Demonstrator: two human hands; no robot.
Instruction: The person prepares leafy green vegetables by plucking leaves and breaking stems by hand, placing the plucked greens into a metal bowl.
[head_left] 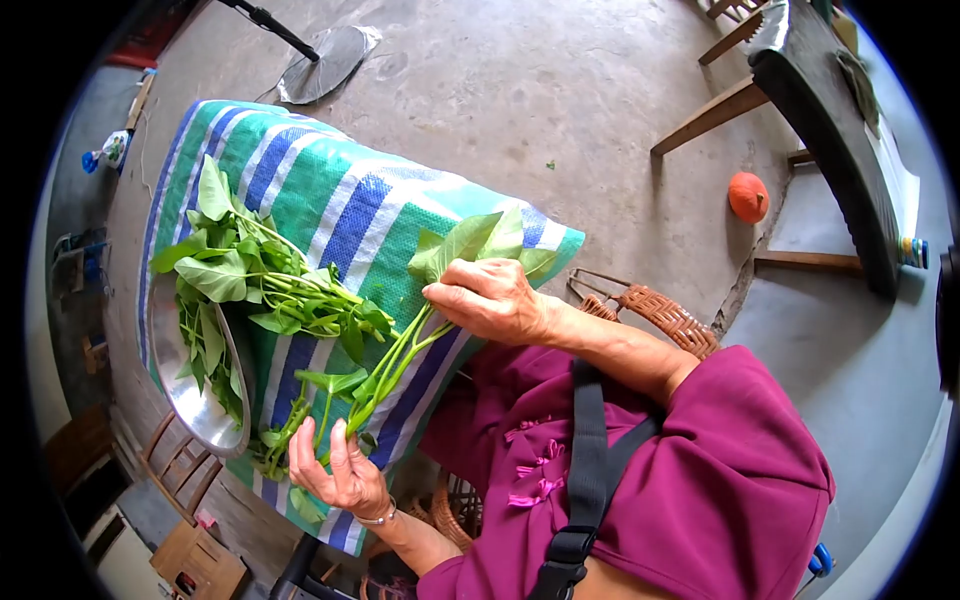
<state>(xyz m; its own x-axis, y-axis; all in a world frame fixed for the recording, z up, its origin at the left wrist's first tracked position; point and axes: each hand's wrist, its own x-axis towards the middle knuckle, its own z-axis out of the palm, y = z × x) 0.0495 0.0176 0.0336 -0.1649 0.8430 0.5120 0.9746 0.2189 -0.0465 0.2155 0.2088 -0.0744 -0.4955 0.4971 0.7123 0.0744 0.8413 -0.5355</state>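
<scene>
My right hand [490, 300] is closed around a bunch of green leafy stems [385, 375], with broad leaves sticking out above the fingers. My left hand [340, 475], with a bracelet at its wrist, pinches the lower part of the same stems. Beside them, a larger pile of leafy greens [270, 275] lies on a striped green, blue and white woven sheet [350, 215]. A metal bowl [205, 410] at the sheet's left side has more leaves in it. Loose leafy bits [270, 460] lie near my left fingers.
An orange round object [748, 197] sits on the concrete floor near a wooden-legged table [715, 115]. Wicker seating [665, 318] is beside my right forearm. A stand base [330, 65] is beyond the sheet. A wooden chair [175, 460] stands past the bowl.
</scene>
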